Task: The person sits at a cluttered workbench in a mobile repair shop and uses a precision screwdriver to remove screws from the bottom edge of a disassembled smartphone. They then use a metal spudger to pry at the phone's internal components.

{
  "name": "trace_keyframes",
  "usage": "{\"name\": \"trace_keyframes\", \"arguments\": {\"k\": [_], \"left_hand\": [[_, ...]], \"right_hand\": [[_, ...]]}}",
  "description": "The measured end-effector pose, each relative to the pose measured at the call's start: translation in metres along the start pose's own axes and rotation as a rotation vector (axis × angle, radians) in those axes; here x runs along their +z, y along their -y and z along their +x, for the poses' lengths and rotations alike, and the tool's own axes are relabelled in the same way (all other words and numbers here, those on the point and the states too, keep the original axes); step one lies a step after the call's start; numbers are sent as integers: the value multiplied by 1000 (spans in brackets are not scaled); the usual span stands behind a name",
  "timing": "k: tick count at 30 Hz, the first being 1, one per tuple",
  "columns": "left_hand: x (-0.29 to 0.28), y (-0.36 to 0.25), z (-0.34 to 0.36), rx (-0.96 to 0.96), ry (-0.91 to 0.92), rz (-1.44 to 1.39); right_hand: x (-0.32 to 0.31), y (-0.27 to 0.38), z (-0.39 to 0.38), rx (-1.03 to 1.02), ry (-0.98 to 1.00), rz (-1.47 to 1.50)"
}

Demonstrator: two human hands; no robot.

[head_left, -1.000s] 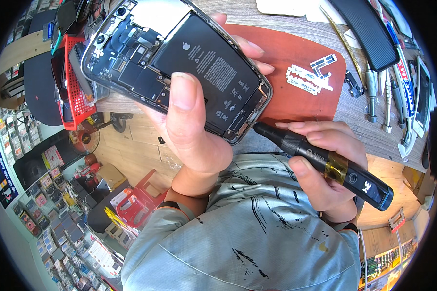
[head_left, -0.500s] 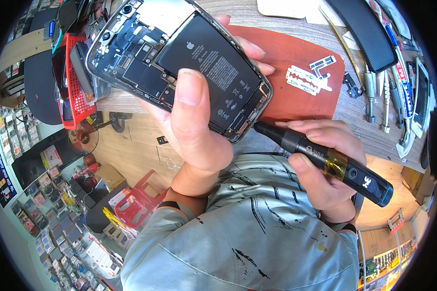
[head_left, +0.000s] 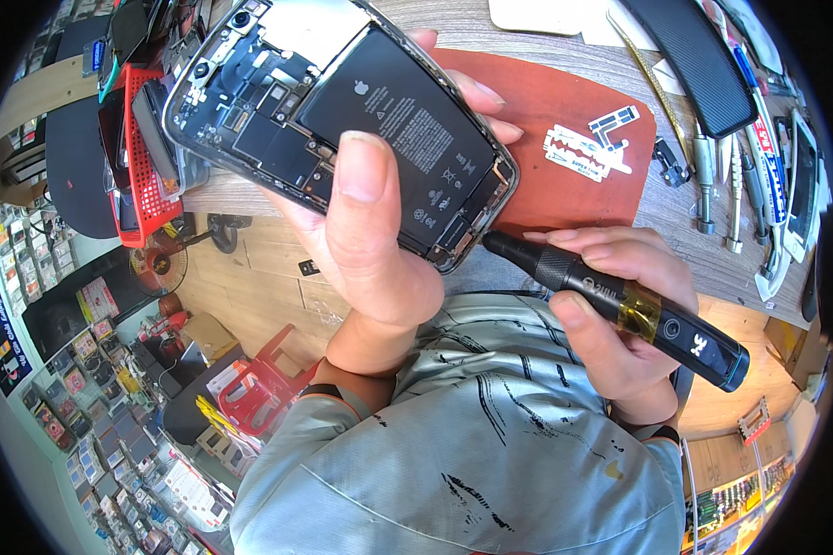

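My left hand [head_left: 370,231] grips an opened smartphone [head_left: 278,111], its thumb over the inside and its fingers behind the far edge. The phone is tilted, with its black battery [head_left: 407,111], boards and camera parts bare. My right hand [head_left: 625,277] is closed round a black pen-shaped electric screwdriver [head_left: 611,301] with a strip of amber tape and a small lit display. The tool's tapered tip is right at the phone's lower edge; I cannot tell whether it touches.
An orange-red mat [head_left: 565,83] on the wooden table bears a razor blade [head_left: 578,153] and small metal pieces. Screwdrivers [head_left: 703,185] and tweezers [head_left: 643,55] lie to the right. At the left stands a red basket [head_left: 143,185] of phones. A red stool [head_left: 268,384] is on the floor.
Almost nothing differs. The screwdriver's rear end has shifted very slightly; the phone and my left hand hold their places.
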State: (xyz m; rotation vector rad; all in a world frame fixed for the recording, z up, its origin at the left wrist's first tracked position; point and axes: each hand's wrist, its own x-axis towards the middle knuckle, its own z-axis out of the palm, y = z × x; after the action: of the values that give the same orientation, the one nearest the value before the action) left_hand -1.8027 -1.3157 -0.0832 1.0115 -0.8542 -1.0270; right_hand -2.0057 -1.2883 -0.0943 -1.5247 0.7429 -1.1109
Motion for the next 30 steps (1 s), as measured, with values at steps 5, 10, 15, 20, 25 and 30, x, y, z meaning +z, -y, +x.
{"name": "trace_keyframes", "arguments": {"k": [5, 10, 15, 20, 25, 30], "left_hand": [[-2, -1, 0, -17, 28, -40], [-2, -1, 0, -24, 26, -59], [1, -2, -1, -32, 0, -54], [-3, 1, 0, -23, 39, -63], [-1, 0, -1, -18, 32, -52], [0, -2, -1, -16, 10, -43]], "right_hand": [[0, -1, -1, 1, -13, 17], [1, -1, -1, 7, -20, 22], [1, 0, 0, 2, -26, 23], [1, -1, 1, -3, -27, 17], [0, 1, 1, -2, -22, 0], [1, 1, 2, 1, -34, 23]]}}
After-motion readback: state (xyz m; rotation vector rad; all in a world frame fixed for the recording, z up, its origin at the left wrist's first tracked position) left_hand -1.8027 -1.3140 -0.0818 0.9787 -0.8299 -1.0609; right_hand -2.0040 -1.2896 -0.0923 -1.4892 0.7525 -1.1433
